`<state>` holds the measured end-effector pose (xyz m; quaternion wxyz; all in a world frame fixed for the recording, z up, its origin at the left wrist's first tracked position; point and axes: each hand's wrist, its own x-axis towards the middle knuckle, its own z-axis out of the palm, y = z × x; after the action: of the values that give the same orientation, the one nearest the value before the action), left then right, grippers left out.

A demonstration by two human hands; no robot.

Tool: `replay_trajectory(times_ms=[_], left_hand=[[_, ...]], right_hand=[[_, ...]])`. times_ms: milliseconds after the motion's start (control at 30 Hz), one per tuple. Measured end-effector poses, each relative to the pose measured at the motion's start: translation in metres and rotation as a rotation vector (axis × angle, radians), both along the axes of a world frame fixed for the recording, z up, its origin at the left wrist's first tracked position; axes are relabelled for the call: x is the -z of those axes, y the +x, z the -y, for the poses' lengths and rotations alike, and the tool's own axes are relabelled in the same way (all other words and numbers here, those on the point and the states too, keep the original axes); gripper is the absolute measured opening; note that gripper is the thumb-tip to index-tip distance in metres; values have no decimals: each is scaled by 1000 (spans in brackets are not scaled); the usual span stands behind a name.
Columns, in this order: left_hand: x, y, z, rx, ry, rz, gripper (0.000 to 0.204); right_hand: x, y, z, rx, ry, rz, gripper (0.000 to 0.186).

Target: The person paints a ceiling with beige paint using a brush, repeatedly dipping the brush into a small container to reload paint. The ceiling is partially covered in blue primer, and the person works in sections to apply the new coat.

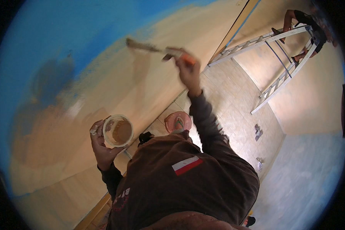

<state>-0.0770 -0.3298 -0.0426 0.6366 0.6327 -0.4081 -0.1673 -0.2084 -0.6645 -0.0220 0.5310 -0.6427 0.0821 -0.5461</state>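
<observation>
My right hand [189,74] is raised at the upper middle, closed around the orange handle of a paintbrush [142,45]. Its bristles point left, at or close to the wall [157,80]; whether they touch is unclear through the motion blur. Low on the left, my left hand [103,151] grips a small round white paint pot [107,130] from the side, thumb below it. Inside the pot lies tan paint [122,132]. The wall is bright blue at the upper left and sandy beige lower down, with smeared brush marks where the colours meet.
One sandalled foot of mine rests on a round pinkish stool top [171,122]. To the upper right, another person [314,27] is on an aluminium stepladder [257,41] standing on the tiled floor [222,92]. Small pale items [258,132] lie near the right-hand wall [310,165].
</observation>
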Motion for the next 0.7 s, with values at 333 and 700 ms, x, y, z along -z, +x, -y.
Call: replay_trajectory(times_ms=[333,700], left_hand=[[2,5,-5,14,21,88,104],[-3,4,-3,-7,103,188,104]], right_hand=[[-15,-47,245,-2,128,-22,22],[13,-49,265,969,-298,-87,24]])
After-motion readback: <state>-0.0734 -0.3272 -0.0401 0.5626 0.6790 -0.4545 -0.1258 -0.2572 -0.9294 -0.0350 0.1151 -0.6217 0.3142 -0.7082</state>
